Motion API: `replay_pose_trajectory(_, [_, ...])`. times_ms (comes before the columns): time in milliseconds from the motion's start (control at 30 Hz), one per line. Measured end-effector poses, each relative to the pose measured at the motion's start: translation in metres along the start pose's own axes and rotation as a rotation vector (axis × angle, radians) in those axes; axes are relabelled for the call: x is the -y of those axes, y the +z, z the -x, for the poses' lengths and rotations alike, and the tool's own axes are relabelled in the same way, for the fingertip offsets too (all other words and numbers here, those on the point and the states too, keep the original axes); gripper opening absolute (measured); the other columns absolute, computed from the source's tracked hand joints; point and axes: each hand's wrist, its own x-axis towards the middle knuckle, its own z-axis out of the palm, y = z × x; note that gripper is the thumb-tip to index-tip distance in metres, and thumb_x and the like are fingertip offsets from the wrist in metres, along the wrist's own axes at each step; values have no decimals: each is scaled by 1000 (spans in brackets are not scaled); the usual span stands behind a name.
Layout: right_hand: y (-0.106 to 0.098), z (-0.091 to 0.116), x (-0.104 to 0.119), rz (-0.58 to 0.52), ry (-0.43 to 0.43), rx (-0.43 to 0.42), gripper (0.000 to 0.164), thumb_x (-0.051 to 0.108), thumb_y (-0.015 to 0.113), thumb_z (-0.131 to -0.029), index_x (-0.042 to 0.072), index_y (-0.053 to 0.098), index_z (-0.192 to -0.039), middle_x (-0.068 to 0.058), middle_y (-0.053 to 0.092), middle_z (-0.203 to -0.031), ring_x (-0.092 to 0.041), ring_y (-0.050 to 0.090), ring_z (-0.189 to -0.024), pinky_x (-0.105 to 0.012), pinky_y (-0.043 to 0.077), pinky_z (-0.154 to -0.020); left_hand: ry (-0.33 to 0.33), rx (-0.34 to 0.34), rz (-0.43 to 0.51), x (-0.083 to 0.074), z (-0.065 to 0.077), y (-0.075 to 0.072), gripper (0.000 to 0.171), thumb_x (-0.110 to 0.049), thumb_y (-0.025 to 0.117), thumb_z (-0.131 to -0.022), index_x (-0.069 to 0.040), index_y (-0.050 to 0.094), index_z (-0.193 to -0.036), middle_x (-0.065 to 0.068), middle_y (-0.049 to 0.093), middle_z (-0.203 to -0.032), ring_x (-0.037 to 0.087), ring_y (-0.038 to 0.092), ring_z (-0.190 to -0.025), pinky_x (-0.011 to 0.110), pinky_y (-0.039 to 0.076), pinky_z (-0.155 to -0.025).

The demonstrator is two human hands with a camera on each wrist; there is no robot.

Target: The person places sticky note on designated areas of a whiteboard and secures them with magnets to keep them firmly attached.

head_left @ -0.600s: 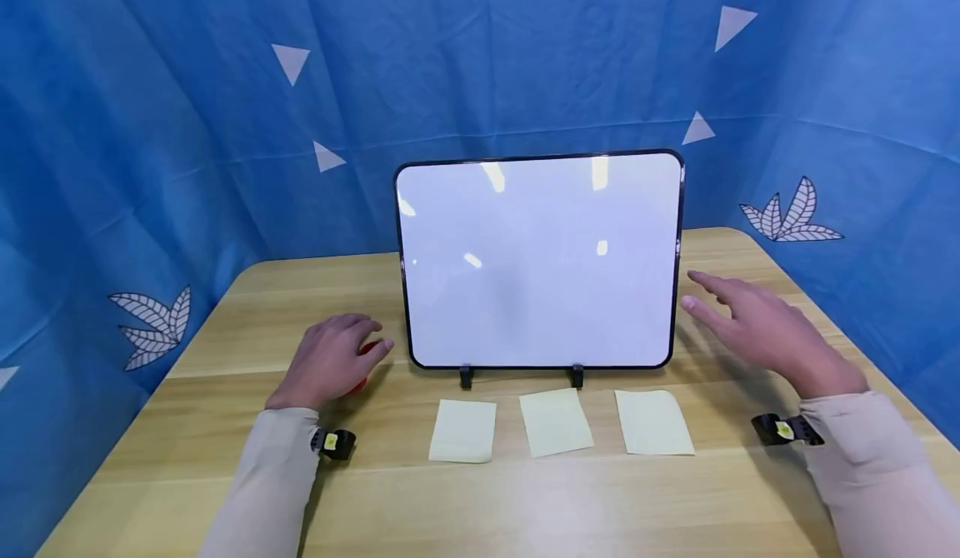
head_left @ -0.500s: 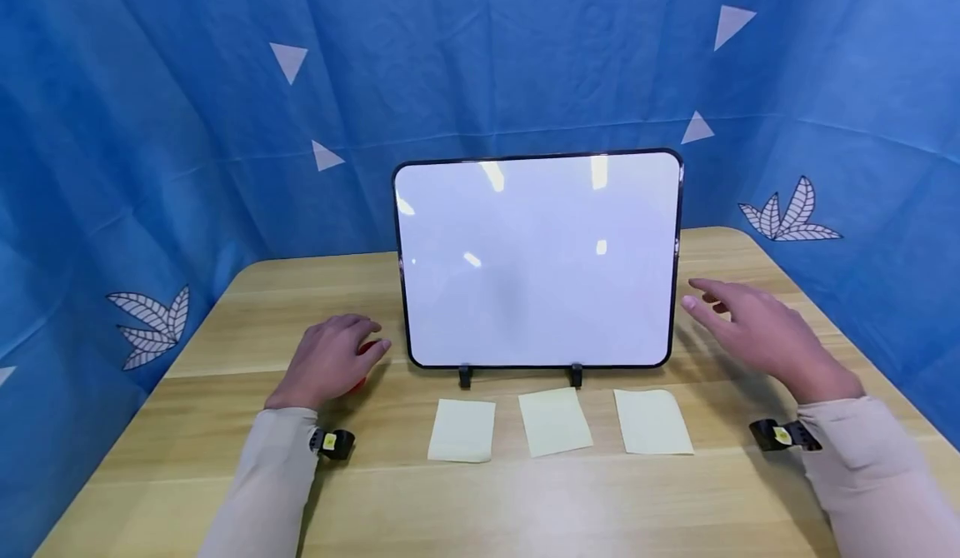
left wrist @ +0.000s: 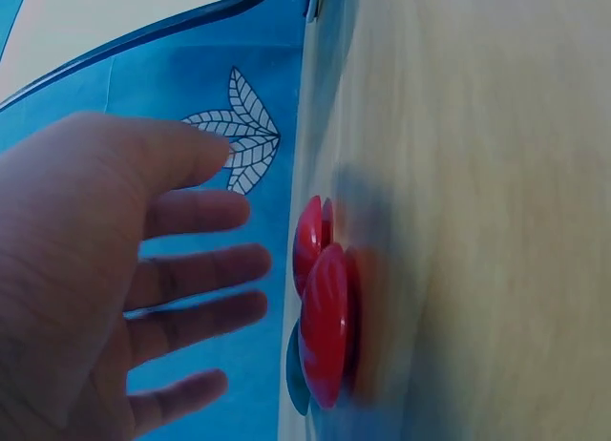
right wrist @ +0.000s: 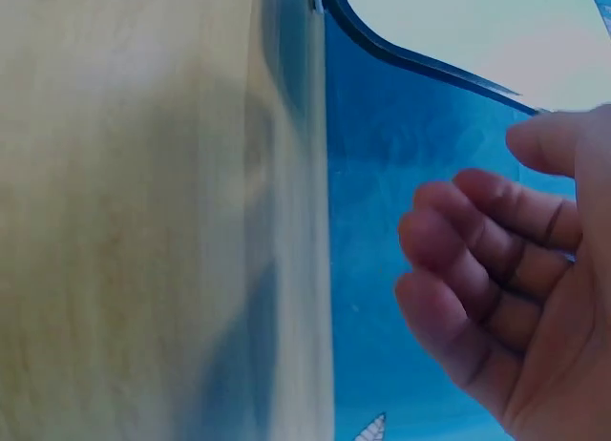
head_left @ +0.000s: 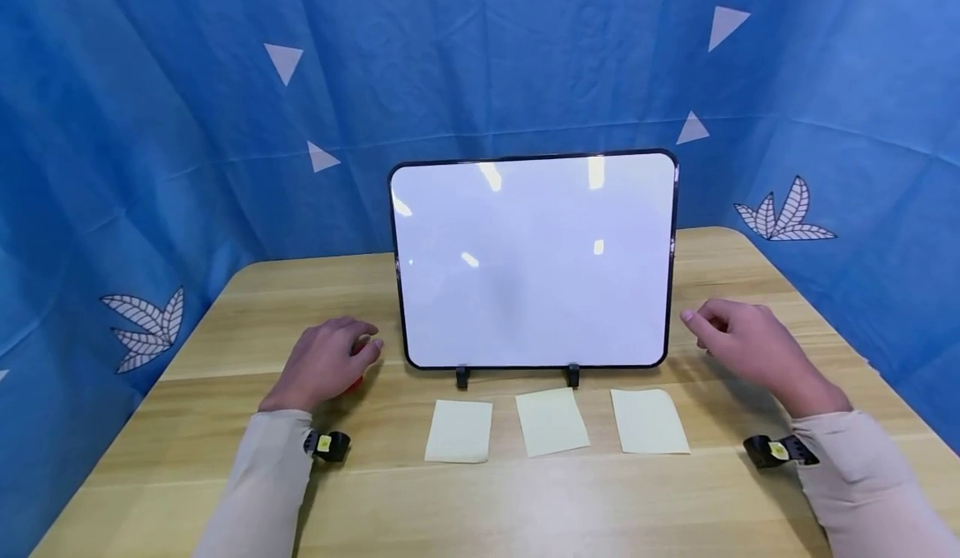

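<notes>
My left hand (head_left: 324,364) hovers over the left part of the table, its fingers apart and holding nothing. Below it, partly hidden in the head view, lie glossy red rounded pieces (head_left: 356,385). The left wrist view shows a larger red piece (left wrist: 325,326) on the wood, a smaller red one (left wrist: 308,245) behind it and a dark green rounded piece (left wrist: 298,374) alongside. To the right of the framed whiteboard (head_left: 532,266), my right hand (head_left: 753,354) is raised above the table. Its fingers are loosely bent with nothing in them, the thumb (right wrist: 544,143) standing apart.
Two small black feet hold the whiteboard upright. In front of it lie three pale yellow paper squares in a row: a left one (head_left: 459,431), a middle one (head_left: 552,422) and a right one (head_left: 649,421). A blue patterned curtain (head_left: 525,58) surrounds the table (head_left: 525,508).
The fingers of my right hand have curled inward from a straighter pose, and that hand has dropped slightly. My left hand stays over the red pieces.
</notes>
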Motion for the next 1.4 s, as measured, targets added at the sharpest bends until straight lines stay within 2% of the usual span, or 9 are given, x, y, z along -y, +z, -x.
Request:
replay_pose_trajectory(300, [4, 1, -3, -108, 0, 131, 40, 38, 55, -104, 13, 60, -73, 1, 52, -63, -16, 45, -56, -30, 36, -50, -54, -6, 42, 2, 0, -4, 29, -28, 67, -96, -9, 73, -117, 13, 67, -123, 35, 61, -113, 58, 46, -98])
replay_pose_trajectory(800, [3, 3, -3, -204, 30, 393, 26, 30, 61, -101, 9, 63, -85, -2, 57, -70, -15, 48, -59, -28, 39, -50, -136, 105, 100, 9, 4, -12, 35, -26, 73, -93, -7, 70, -122, 15, 67, -120, 33, 61, -103, 53, 53, -89])
replay_pose_trajectory(933, [5, 3, -2, -213, 58, 431, 24, 30, 63, -100, 9, 64, -89, -3, 57, -72, -17, 50, -60, -29, 40, -49, -150, 120, 110, 9, 5, -15, 36, -22, 77, -89, -7, 70, -121, 14, 68, -114, 30, 62, -97, 48, 56, -83])
replay_pose_trajectory(1133, [10, 3, -3, -215, 64, 461, 21, 29, 66, -98, 8, 65, -95, -3, 59, -74, -18, 52, -62, -29, 42, -51, -155, 142, 115, 11, 5, -18, 33, -19, 75, -89, -7, 71, -119, 12, 69, -107, 26, 62, -90, 43, 57, -78])
replay_pose_trajectory(1400, [15, 3, -4, -226, 60, 488, 18, 27, 70, -94, 10, 67, -98, -2, 58, -72, -17, 51, -60, -28, 41, -50, -199, 216, 146, 16, 7, -21, 28, -21, 77, -88, -10, 73, -113, 6, 69, -98, 22, 60, -82, 41, 54, -75])
